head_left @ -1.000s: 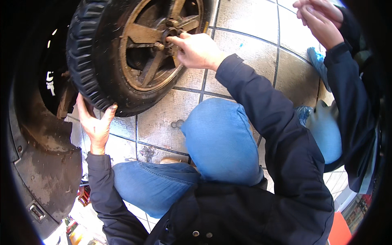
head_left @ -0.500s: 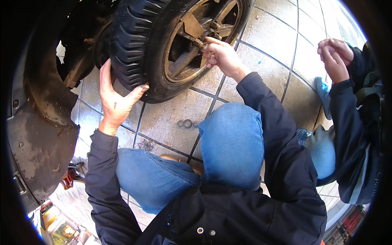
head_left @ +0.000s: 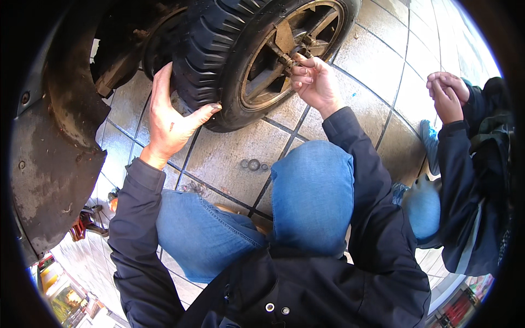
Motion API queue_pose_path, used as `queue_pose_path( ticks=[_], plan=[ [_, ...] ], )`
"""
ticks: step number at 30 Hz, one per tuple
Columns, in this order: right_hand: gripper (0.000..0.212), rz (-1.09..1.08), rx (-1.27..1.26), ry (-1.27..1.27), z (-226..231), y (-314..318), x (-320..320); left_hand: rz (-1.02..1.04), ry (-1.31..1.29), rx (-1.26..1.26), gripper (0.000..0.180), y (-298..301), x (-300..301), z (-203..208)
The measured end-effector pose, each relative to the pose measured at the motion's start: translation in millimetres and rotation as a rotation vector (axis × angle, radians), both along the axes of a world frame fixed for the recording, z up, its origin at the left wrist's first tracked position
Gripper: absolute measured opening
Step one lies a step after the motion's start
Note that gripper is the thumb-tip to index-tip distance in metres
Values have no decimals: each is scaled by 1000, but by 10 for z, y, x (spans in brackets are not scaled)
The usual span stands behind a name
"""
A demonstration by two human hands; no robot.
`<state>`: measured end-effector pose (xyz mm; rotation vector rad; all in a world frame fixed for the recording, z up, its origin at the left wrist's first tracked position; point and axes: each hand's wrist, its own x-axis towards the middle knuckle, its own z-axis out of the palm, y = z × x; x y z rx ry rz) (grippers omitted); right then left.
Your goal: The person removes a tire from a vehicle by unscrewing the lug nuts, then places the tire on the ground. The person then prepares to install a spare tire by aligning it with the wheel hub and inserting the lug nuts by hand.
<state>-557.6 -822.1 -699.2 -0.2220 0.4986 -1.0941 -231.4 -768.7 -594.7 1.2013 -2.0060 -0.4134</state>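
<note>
A black treaded tire [head_left: 203,71] on a dirty metal wheel rim [head_left: 252,105] fills the upper middle. My left hand [head_left: 174,123] grips the tire's near lower part, the thumb along the sidewall edge and the fingers reaching round to its inner side. My right hand [head_left: 318,86] is at the rim's centre, its thumb and fingertips closed by a bolt-like metal part [head_left: 285,59]. What they pinch is small and partly hidden by the fingers. On the tiled floor below the wheel lie a larger round dark piece [head_left: 254,164] and two smaller ones.
A worn vehicle body panel [head_left: 60,164] curves along the left, with a red metal stand or jack [head_left: 82,223] beneath it. At right another person in a dark jacket [head_left: 462,180] crouches with hands together [head_left: 449,93]. My bent knees [head_left: 313,191] are close below the wheel.
The view has shifted somewhat. The tire and both my hands now appear farther right in the picture; each hand keeps its place on the wheel. The other person's hands stay together.
</note>
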Motion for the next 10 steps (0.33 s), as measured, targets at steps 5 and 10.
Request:
queue_pose_path(
  ticks=[5, 10],
  plan=[
    [22, -4, -14, 122, 28, 17, 29, -30, -30, -31, 97, -10, 3, 44],
    [25, 6, -124, 344, -15, 41, -17, -22, -47, -82, 96, -2, -33, 37]
  ],
)
